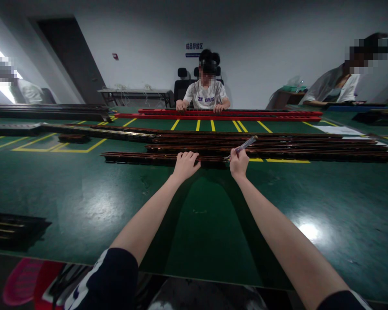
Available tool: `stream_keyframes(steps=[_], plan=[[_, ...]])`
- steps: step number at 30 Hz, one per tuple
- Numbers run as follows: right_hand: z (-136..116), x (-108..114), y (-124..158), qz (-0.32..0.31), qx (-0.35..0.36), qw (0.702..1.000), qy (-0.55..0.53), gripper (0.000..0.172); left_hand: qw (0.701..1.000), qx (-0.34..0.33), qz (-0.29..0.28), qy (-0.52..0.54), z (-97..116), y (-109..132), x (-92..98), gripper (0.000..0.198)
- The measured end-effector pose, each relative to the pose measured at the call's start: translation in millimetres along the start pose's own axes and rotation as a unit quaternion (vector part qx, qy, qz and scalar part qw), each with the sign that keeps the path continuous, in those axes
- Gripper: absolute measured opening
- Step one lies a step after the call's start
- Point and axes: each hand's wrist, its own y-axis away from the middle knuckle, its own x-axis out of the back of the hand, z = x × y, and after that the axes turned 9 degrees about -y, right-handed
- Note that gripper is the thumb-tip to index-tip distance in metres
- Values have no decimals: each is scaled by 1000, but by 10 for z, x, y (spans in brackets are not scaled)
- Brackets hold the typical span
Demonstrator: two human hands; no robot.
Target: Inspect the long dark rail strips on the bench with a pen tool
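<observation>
A long dark strip [139, 158] with thin copper-coloured lines lies crosswise on the green table [116, 215]. My left hand [186, 165] rests on this strip, its fingers bent over the far edge. To the right, my right hand [239, 162] is closed around a screwdriver [248, 143] with a clear purplish handle, which slants up to the right. Its thin shaft points down-left at the strip's right end. Just behind both hands lie several more long dark strips [278, 142], side by side.
Across the table a person [207, 90] has both hands at red rails [126, 116]. Other people sit at the far left and right. Dark strips [13, 228] lie near left; a dark bundle [45, 112] lies far left. White papers [339, 130] are at right.
</observation>
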Motion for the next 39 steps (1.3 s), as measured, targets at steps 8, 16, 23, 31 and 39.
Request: stream_keyframes(steps=[8,16,23,31,39], plan=[[39,15,-14,-9,-10,1000,-9,27,1000,3,0,-2,14,4,17,37],[39,9,-6,15,-7,1000,-14,27,1000,3,-6,0,15,2,21,37],[-6,46,-8,87,4,995,43,28,1000,4,-1,-14,25,-1,11,36],[-27,43,13,127,46,983,124,29,1000,5,-2,-8,20,-2,5,36],[-43,-16,57,-28,141,972,183,13,1000,7,0,-8,28,2,4,35]])
